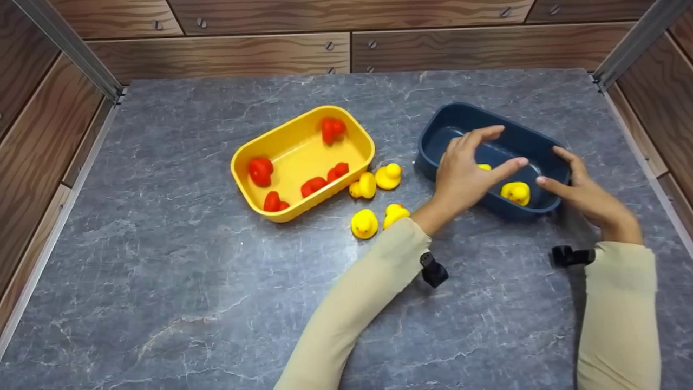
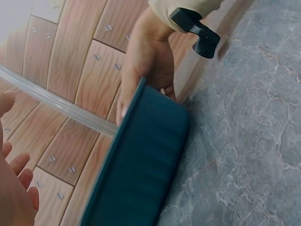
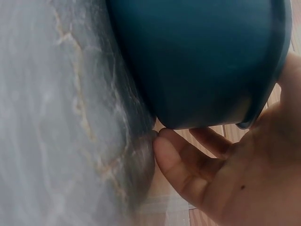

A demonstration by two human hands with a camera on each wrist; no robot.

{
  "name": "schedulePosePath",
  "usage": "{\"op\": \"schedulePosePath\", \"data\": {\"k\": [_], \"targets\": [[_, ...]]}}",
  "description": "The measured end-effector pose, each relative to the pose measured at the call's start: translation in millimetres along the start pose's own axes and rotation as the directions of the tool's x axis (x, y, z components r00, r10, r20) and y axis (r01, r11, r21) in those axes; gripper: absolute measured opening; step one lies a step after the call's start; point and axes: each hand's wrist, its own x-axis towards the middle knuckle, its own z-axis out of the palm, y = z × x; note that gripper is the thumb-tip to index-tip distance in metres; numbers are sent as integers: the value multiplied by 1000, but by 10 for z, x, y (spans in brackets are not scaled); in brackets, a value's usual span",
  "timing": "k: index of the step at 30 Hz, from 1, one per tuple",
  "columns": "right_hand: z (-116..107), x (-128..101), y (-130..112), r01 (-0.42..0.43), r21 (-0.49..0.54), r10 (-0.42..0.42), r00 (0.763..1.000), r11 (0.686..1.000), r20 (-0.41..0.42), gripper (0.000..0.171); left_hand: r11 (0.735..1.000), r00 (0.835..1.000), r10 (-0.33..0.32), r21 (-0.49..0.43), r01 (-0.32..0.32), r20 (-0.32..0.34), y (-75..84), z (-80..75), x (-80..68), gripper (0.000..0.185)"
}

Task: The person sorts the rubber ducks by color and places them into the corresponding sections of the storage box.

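Note:
My left hand (image 1: 463,170) hovers over the near side of a dark blue bin (image 1: 455,116), thumb and fingers spread apart with nothing between them. At the left edge of the left wrist view, the same hand (image 2: 16,188) shows loose fingers. The right hand (image 1: 593,200) grips the bin's right end, thumb over the rim. In the right wrist view its curled fingers (image 3: 181,165) lie along the outside and lower edge of the bin (image 3: 197,61). A yellow rubber duck (image 1: 515,193) lies inside the bin, and another (image 1: 483,167) is partly hidden behind my left hand.
Left of the blue bin stands a yellow bin (image 1: 292,168) with several small red toys (image 1: 261,171). Between the bins, several yellow ducks lie on the grey marbled table (image 1: 162,260), one duck (image 1: 364,224) close to my left sleeve. Wood-patterned panels (image 1: 260,51) border the table.

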Motion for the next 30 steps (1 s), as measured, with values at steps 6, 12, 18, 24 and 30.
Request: {"op": "schedulePosePath", "data": {"k": [6,12,18,24,30], "targets": [[9,-8,19,24,-18,-24,1000,1000,-5,83,994,999,33,-106,-31,18,-3,-92,-76,59],[8,-3,11,11,-16,-12,1000,1000,-8,84,976,991,105,-200,-87,78,-106,-260,-183,61],[-9,10,16,47,23,-47,999,999,-4,83,986,971,112,-148,-81,213,-244,-488,-232,61],[-17,6,27,50,38,-50,999,998,-4,82,994,917,110,-55,-97,383,-243,-740,-210,64],[-15,0,17,42,24,-42,999,999,-5,81,994,898,109,-50,-96,425,-288,-1013,-219,68]]}}
